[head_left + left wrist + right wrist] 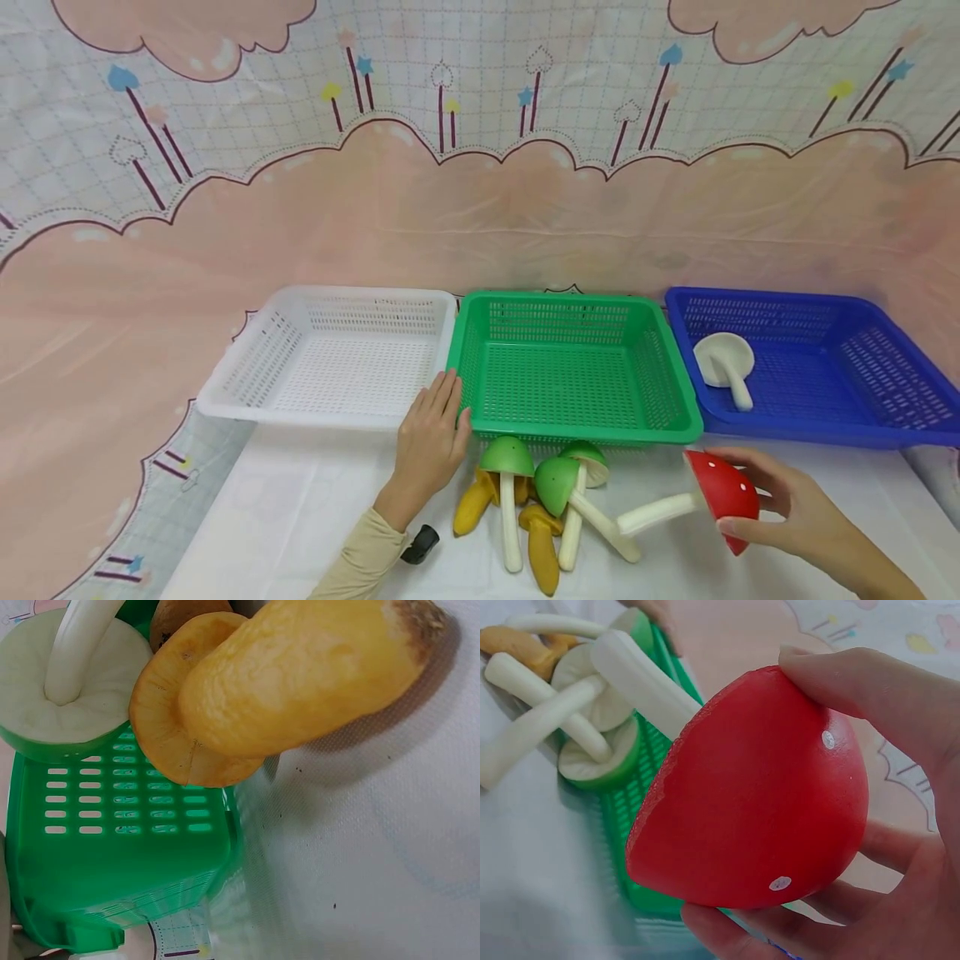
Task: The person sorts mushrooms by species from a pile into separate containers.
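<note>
One red mushroom (white-spotted), pale stem.

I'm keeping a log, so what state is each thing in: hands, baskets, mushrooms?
White basket, nothing visible inside
Green basket, nothing visible inside
Blue basket, holding a pale mushroom, underside showing
Red mushroom, held, tilted
Green mushrooms, lying heaped
Yellow mushrooms, lying among them
Left hand, fingers straight, at green basket
Right hand, gripping red mushroom

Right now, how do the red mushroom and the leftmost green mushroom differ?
The right hand grips the red mushroom; the leftmost green mushroom lies among yellow mushrooms. In the head view, the red one's stem points left, the green one's toward the bottom. Both have domed caps and pale stems.
</note>
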### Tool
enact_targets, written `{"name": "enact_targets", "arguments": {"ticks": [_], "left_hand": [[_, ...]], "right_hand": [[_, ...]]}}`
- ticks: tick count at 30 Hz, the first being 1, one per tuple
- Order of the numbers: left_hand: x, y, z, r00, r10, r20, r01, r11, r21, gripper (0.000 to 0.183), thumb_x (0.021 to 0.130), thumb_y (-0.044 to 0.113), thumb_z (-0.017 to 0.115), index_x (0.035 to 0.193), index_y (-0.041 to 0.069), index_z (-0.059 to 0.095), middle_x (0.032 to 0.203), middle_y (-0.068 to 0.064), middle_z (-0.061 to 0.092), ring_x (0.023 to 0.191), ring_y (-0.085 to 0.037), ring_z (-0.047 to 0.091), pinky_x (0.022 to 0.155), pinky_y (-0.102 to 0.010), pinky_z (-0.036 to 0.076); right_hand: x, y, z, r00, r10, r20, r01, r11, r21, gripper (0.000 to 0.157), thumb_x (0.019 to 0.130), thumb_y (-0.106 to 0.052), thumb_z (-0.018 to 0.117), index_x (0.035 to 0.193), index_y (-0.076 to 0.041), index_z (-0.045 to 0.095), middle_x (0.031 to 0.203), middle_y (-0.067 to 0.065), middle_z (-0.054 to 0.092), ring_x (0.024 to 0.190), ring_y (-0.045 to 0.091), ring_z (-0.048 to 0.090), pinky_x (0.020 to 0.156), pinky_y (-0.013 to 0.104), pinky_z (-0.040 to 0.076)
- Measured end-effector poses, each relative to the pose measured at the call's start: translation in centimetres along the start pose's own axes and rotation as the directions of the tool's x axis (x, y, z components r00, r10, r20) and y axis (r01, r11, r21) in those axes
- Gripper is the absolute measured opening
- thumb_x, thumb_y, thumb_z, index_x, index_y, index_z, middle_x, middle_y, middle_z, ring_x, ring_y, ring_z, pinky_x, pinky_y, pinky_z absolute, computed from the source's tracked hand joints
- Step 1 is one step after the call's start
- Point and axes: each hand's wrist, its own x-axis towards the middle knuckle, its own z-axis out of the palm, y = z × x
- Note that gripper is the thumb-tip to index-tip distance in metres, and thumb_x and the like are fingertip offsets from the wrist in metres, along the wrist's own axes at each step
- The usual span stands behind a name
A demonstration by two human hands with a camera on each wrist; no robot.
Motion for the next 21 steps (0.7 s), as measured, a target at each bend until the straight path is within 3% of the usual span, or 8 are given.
{"name": "enact_targets", "arguments": {"ticks": [8, 21], "left_hand": [[0.0, -0.1, 0.1, 1.0, -0.007, 0.013, 0.007, 1.0, 0.0, 0.046, 0.096, 0.024, 0.043, 0.129, -0.007, 0.054, 0.137, -0.019, 0.049, 0.128, -0.032, 0.045, 0.1, -0.05, 0.039], [0.1, 0.0, -0.1, 1.0, -0.011, 0.01, 0.011, 1.0, -0.012, 0.046, 0.095, 0.024, 0.044, 0.128, -0.007, 0.055, 0.136, -0.02, 0.05, 0.127, -0.033, 0.046, 0.1, -0.051, 0.039]], "right_hand": [[-0.1, -0.5, -1.5, 0.999, -0.042, -0.014, 0.042, 0.999, -0.021, 0.062, 0.081, -0.004, 0.072, 0.136, -0.007, 0.044, 0.12, -0.017, 0.051, 0.099, -0.001, 0.055, 0.068, 0.029, 0.055], [0.4, 0.0, -4.1, 0.997, -0.022, -0.076, 0.018, 0.998, -0.057, 0.065, 0.08, -0.002, 0.071, 0.138, -0.005, 0.041, 0.119, -0.025, 0.049, 0.1, -0.009, 0.05, 0.067, 0.025, 0.055]]}}
